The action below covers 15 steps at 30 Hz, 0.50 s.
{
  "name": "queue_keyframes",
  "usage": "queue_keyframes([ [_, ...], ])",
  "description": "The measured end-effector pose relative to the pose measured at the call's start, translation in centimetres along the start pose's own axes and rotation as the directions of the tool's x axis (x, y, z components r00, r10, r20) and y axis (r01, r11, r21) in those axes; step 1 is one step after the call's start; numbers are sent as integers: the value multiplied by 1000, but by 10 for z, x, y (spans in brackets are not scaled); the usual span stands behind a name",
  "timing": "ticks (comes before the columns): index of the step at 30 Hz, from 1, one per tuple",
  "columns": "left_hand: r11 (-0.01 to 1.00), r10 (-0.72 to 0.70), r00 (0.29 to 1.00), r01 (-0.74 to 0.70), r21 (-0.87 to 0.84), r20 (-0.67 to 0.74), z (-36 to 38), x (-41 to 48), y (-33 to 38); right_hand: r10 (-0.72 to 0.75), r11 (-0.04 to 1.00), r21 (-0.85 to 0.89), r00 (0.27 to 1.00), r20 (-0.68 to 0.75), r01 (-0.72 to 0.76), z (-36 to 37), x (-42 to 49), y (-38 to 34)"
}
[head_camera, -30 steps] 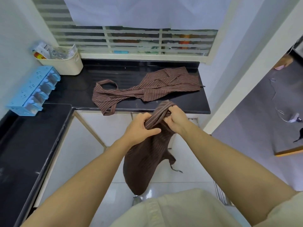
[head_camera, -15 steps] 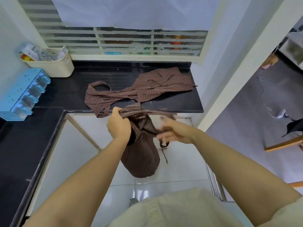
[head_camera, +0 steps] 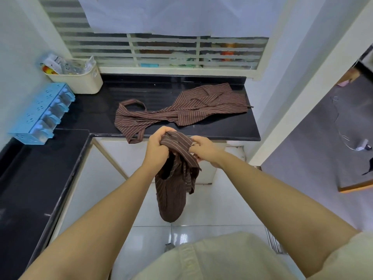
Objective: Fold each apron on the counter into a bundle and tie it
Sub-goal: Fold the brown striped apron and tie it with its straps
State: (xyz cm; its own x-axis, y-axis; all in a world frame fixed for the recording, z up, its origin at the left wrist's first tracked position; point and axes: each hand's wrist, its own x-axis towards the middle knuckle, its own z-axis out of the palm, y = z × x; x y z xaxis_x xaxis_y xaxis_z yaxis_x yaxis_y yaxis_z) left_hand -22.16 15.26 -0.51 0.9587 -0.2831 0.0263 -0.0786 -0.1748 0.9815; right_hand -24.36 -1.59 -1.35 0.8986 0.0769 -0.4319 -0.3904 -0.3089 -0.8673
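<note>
A black L-shaped surface runs under a striped window. A cream basket sits in its far left corner, and a blue rack is just near of that. A loose apron lies unfolded across the far right part of the surface, its neck loop to the left and a strap end drooping over the near edge.

The hanging apron, the one you are working on, is not on the surface. It hangs in the air just in front of the near edge, above the white floor, gathered into a long drooping bundle.

Your left hand grips the gathered top, fingers curled tight round the cloth. Your right hand pinches a flat band of the same cloth, which crosses over the top from one hand to the other.

This looks like the tying step for this bundle, with the band going round its neck. Next you likely need to draw the band snug and knot or tuck its end, with your left hand stopping the gather from slipping open. The loose apron is not yet folded.
</note>
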Motion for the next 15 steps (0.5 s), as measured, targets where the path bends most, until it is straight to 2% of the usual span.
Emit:
queue_keyframes([
  [2,999,19,999,-18,-46,31,-8,0,1,37,997,-70,994,100,-30,3,0,-2],
  [4,998,19,999,-17,-57,36,-12,-1,3,32,989,-147,995,98,-17,1,2,-2],
  [5,999,16,1000,-15,-44,25,-13,-1,3,-1,988,-152,1000,18,3,0,5,-1],
  [7,999,33,999,-34,24,5,-21,-3,-4,-43,990,-139,958,-284,3,-8,15,2],
  [9,965,123,992,-127,228,28,-37,-4,-23,38,997,-27,808,-588,-66,-23,19,4],
  [10,909,143,987,-162,385,78,-48,-5,-36,106,994,51,731,-674,-97,-32,19,7],
  [11,822,104,982,-175,542,160,-59,-6,-44,162,987,109,667,-727,-120,-42,18,11],
  [12,684,2,966,-189,705,257,-69,-9,-54,190,981,126,622,-759,-146,-51,15,15],
  [14,345,-331,863,-267,900,383,-77,-16,-63,148,983,49,597,-788,-179,-60,7,19],
  [15,230,-528,778,-256,939,342,-76,-20,-66,95,986,-11,611,-786,-168,-60,6,21],
])
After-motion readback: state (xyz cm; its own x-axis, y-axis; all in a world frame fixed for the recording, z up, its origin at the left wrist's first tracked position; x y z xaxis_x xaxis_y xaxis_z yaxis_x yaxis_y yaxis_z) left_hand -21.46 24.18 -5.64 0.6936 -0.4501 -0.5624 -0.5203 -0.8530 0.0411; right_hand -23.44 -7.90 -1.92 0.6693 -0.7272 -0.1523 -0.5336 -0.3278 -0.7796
